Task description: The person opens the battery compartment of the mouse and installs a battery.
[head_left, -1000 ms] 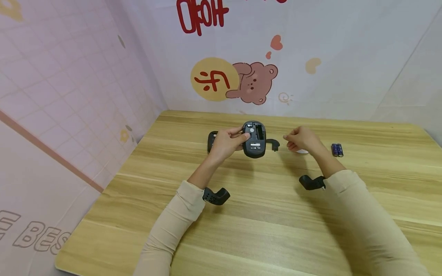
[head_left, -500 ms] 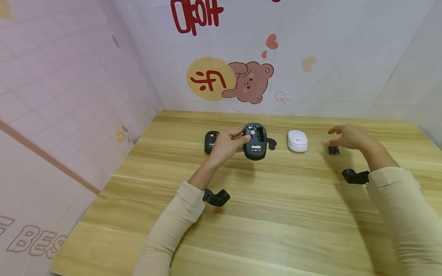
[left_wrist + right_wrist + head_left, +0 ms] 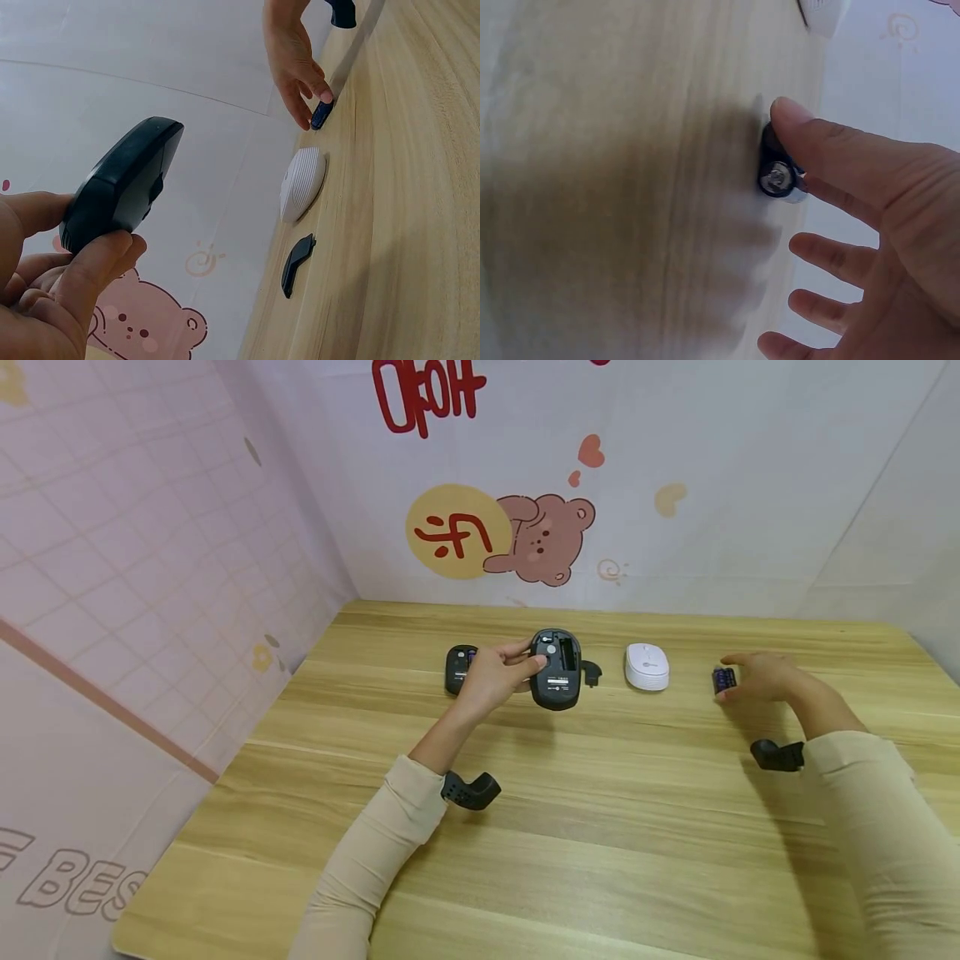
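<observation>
1. The left hand (image 3: 483, 681) is clamped on the black mouse (image 3: 556, 681), with the thumb on its underside and the fingers behind. It holds the mouse above the desk (image 3: 600, 827), near the centre of the head view.
2. I judge the underside is turned to the person so that the open slot (image 3: 568, 653) can be seen well, and the grip at the left edge leaves this slot uncovered.
3. In the head view, the mouse's long axis goes almost up and down, leaning a little, and the slot runs nearly the same way. Which end is the front, I cannot tell.
4. The right hand (image 3: 765, 678), at the right of the head view, has thumb and forefinger around the two blue batteries (image 3: 724, 680). The thumb seems to touch; whether they are pinched firmly, I cannot tell.
5. The batteries lie side by side, long axes roughly up and down there. In the right wrist view, one metal end faces the camera.
6. Between the hands are the black cover (image 3: 592, 673) and the white mouse (image 3: 647, 667).
7. Another black mouse (image 3: 456, 670), underside up, is partly hidden behind the left hand.
</observation>
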Available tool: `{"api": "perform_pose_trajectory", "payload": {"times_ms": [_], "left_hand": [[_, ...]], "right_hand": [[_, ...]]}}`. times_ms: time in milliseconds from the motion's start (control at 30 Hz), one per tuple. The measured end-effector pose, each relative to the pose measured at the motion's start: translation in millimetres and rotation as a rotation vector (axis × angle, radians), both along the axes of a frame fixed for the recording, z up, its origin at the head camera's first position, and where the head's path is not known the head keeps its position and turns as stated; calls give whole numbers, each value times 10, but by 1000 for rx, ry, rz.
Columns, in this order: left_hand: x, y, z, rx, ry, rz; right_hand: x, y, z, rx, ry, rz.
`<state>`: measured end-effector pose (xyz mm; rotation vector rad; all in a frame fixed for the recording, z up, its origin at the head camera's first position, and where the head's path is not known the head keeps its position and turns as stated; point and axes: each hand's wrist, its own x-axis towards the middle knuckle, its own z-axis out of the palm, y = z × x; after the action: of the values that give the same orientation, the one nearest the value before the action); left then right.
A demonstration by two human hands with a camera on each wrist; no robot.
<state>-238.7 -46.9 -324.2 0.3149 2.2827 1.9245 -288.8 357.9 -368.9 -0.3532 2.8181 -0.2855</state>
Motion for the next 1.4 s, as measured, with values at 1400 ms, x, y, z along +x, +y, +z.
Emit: {"api": "perform_pose_trajectory", "payload": {"times_ms": [1400], "left_hand": [[-17,45,-52,4,4,-24]], "right_hand": [[395,-1317,498,-1151,-9,-184]]}}
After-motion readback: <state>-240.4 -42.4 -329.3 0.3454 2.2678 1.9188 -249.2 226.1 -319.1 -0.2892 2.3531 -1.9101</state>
